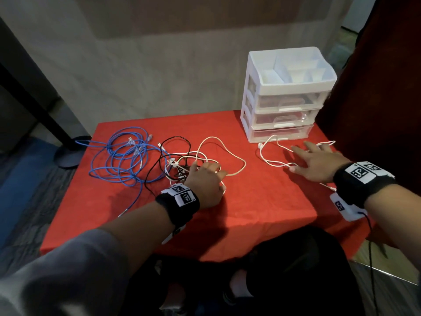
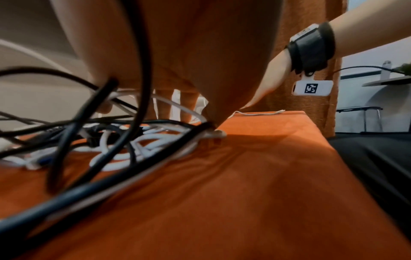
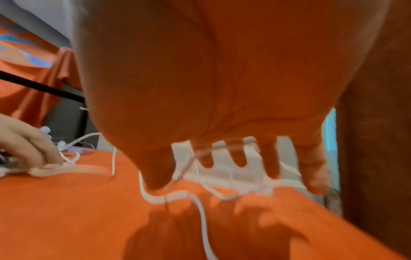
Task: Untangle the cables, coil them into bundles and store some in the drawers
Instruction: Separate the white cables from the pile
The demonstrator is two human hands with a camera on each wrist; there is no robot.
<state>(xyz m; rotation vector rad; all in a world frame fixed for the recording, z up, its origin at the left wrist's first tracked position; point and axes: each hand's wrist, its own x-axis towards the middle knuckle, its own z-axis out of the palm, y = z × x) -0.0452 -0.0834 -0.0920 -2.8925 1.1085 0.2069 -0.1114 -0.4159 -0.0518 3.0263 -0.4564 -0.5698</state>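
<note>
A tangle of black and white cables (image 1: 180, 165) lies mid-table on the red cloth (image 1: 262, 201). My left hand (image 1: 205, 174) sits on its right side, fingers curled down into the strands. In the left wrist view, black cable loops cross the palm and fingers (image 2: 186, 103), and the thumb presses a white strand (image 2: 213, 134). A thin white cable (image 1: 268, 156) snakes in front of the white drawer unit (image 1: 284, 94). My right hand (image 1: 312, 160) is spread flat over it, fingertips (image 3: 271, 168) touching the cable (image 3: 201, 207). A loose pile of blue cable (image 1: 123, 156) lies at the left.
The drawer unit has three shut clear drawers and an open divided tray on top. A dark red curtain (image 1: 376, 87) hangs right of the table. A black stand base (image 1: 70, 153) sits on the floor beyond the left edge. My knees are under the near edge.
</note>
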